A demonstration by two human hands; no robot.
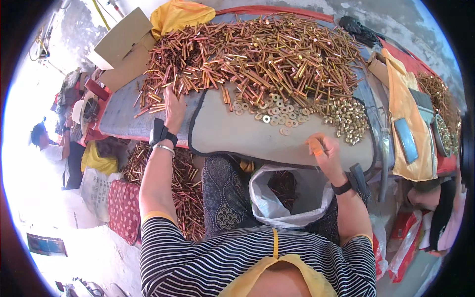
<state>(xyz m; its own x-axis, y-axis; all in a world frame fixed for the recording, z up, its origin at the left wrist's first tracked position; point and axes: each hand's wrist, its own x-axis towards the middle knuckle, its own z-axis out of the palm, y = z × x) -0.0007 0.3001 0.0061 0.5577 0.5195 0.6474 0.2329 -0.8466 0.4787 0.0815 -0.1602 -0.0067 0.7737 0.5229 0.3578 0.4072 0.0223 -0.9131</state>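
A large heap of long copper-coloured bolts (277,49) covers the far part of the table. At its near left edge, my left hand (174,106) reaches forward with fingers stretched out among the bolts; whether one is between the fingertips is not clear. My right hand (325,154), with orange tape on a finger, hovers over the right part of a grey mat (227,128). Its fingers are curled together, and anything in them is hidden. Flat washers (282,116) lie loose on the mat, with a pile of small brassy nuts (349,121) to their right.
An open white sack (267,208) sits between my knees, with dark metal pieces inside. More bolts (185,198) are piled low at my left. A cardboard box (126,59) stands far left; a phone (405,141) lies on yellow cloth at right. Another person (52,153) is at far left.
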